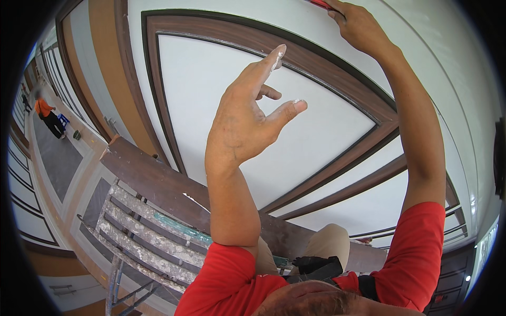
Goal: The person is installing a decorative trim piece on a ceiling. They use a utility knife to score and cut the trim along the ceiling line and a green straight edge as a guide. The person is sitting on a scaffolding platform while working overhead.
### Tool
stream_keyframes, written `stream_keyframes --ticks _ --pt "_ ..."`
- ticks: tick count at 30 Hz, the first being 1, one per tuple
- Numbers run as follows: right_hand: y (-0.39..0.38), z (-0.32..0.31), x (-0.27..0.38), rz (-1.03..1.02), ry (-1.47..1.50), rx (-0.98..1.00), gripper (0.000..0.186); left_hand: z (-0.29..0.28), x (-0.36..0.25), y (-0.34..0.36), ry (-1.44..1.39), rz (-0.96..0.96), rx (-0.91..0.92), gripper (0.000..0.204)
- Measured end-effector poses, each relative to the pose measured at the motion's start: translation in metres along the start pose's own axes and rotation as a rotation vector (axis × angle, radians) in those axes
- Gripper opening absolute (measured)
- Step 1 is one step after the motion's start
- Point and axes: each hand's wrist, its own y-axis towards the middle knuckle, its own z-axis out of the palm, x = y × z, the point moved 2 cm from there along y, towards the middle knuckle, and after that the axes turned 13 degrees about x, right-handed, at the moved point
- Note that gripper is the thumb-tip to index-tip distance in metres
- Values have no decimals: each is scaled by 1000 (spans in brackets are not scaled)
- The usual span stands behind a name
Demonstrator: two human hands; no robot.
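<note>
My left hand (pixel 245 110) is raised in front of a white wall panel (pixel 237 95). Its fingers and thumb are apart with nothing between them, and white paste coats the tips. Brown wood moulding with black edging frames the panel (pixel 327 60). My right hand (pixel 361 26) reaches high toward the pale ceiling edge, at the top of the view. Its fingers are closed around a red-handled tool (pixel 320 3), mostly cut off by the picture's edge, so its kind does not show.
Below me lies a brown plank (pixel 153 166) beside a paint-spattered slatted scaffold platform (pixel 153 226). My knee in beige trousers (pixel 329 242) is near the plank. Far down a corridor at left, a person in an orange top (pixel 45 109) stands near a blue stool (pixel 62 120).
</note>
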Motion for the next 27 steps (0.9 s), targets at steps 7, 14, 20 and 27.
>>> stream_keyframes --ticks 7,14,20,27 --pt "0 -2 1 -4 12 7 43 0 3 0 -19 -14 -28 88" --pt "0 -2 2 -5 6 4 44 0 2 0 -26 -15 -32 90" --pt "3 2 -3 -16 -13 -6 44 1 2 0 -34 -16 -39 89" --pt "6 7 6 29 -51 -4 42 1 2 -1 -25 -20 -43 89"
